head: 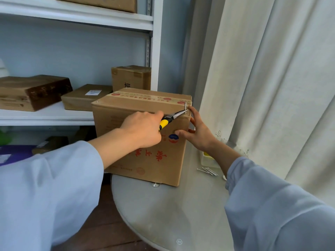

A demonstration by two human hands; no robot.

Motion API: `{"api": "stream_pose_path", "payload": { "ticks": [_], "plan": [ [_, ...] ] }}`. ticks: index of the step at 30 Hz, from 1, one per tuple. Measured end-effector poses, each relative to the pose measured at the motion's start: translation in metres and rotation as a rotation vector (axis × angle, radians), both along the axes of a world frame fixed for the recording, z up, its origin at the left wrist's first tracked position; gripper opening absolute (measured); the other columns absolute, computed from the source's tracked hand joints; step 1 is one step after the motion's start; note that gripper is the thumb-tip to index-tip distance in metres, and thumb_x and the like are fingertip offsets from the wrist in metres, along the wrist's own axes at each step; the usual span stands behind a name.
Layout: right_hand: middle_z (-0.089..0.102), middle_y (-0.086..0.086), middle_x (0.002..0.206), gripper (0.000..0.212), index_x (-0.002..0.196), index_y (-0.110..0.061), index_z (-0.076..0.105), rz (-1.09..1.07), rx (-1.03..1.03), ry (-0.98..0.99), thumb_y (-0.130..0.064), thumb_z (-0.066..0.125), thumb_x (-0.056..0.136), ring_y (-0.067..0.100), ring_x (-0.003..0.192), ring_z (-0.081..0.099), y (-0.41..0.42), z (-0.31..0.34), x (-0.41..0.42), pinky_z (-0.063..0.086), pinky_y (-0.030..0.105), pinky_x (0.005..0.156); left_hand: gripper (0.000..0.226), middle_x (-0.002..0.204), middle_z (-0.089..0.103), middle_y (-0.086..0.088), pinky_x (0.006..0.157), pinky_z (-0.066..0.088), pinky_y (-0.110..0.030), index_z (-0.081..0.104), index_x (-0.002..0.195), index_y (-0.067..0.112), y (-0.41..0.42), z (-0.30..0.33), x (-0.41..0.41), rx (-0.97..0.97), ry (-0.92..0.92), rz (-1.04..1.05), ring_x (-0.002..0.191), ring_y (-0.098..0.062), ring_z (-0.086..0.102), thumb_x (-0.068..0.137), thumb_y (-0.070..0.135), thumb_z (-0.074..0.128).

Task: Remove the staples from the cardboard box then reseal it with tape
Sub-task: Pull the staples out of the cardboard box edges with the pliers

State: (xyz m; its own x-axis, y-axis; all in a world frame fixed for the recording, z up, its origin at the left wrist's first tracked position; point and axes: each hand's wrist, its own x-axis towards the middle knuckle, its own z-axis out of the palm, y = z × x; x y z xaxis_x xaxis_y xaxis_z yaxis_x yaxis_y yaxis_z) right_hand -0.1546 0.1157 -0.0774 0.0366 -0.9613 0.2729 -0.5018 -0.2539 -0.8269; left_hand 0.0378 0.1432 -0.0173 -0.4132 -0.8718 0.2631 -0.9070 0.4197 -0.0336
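Note:
A brown cardboard box (pixel 145 160) with red print and a taped top stands on a round white table (pixel 172 214). My left hand (pixel 143 129) grips yellow-and-black needle-nose pliers (pixel 172 118), whose tips reach the box's top right corner. A metal nail-like fastener (pixel 185 107) sticks up out of that corner, at the plier tips. My right hand (pixel 197 131) braces the box's right edge, thumb on the front face and fingers spread along the corner. A small metal head (pixel 97 102) shows at the top left corner.
Several loose metal nails (pixel 207 171) lie on the table right of the box, beside a pale plastic container (pixel 210 160). White shelves (pixel 54 113) behind hold other cardboard boxes (pixel 32 91). A white curtain (pixel 272 78) hangs at the right.

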Motion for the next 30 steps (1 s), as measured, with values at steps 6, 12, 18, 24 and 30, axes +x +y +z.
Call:
{"api": "stream_pose_path", "payload": {
  "ticks": [6, 12, 18, 24, 30],
  "plan": [
    [0.039, 0.002, 0.148, 0.093, 0.15, -0.038, 0.005, -0.014, 0.018, 0.024, -0.031, 0.07, 0.085, 0.029, 0.135, 0.039, 0.001, 0.001, 0.003, 0.039, 0.051, 0.108, 0.026, 0.07, 0.042, -0.001, 0.052, 0.034, -0.027, 0.044, 0.112, 0.018, 0.006, 0.011, -0.004, 0.008, -0.022, 0.038, 0.071, -0.023, 0.047, 0.087, 0.019, 0.051],
    [0.04, 0.003, 0.146, 0.092, 0.149, -0.038, 0.003, -0.014, 0.034, 0.03, -0.027, 0.069, 0.086, 0.027, 0.133, 0.041, 0.005, 0.005, 0.006, 0.041, 0.049, 0.108, 0.032, 0.069, 0.042, -0.002, 0.058, 0.04, -0.032, 0.042, 0.119, 0.015, 0.017, 0.019, -0.006, -0.152, -0.159, 0.065, 0.072, -0.025, 0.049, 0.088, 0.018, 0.05],
    [0.044, 0.004, 0.144, 0.093, 0.149, -0.037, 0.004, -0.04, 0.042, 0.062, -0.029, 0.071, 0.085, 0.03, 0.131, 0.045, 0.006, 0.008, 0.007, 0.041, 0.05, 0.107, 0.028, 0.068, 0.041, -0.002, 0.058, 0.041, -0.031, 0.041, 0.115, 0.015, 0.018, 0.014, -0.007, -0.138, -0.146, 0.088, 0.071, -0.025, 0.049, 0.088, 0.017, 0.05],
    [0.04, 0.004, 0.146, 0.095, 0.15, -0.036, 0.002, -0.033, 0.045, 0.058, -0.031, 0.07, 0.085, 0.03, 0.133, 0.042, 0.005, 0.008, 0.006, 0.041, 0.05, 0.107, 0.029, 0.067, 0.039, -0.001, 0.058, 0.04, -0.031, 0.042, 0.116, 0.017, 0.013, 0.018, -0.003, -0.118, -0.113, 0.067, 0.072, -0.025, 0.049, 0.088, 0.017, 0.05],
    [0.041, 0.004, 0.146, 0.095, 0.15, -0.037, 0.002, -0.036, 0.047, 0.052, -0.031, 0.071, 0.085, 0.03, 0.132, 0.043, 0.005, 0.006, 0.006, 0.042, 0.051, 0.106, 0.027, 0.068, 0.042, -0.001, 0.057, 0.04, -0.031, 0.042, 0.112, 0.018, 0.011, 0.012, -0.002, -0.075, -0.061, 0.081, 0.073, -0.025, 0.051, 0.087, 0.018, 0.051]
  ]
}}
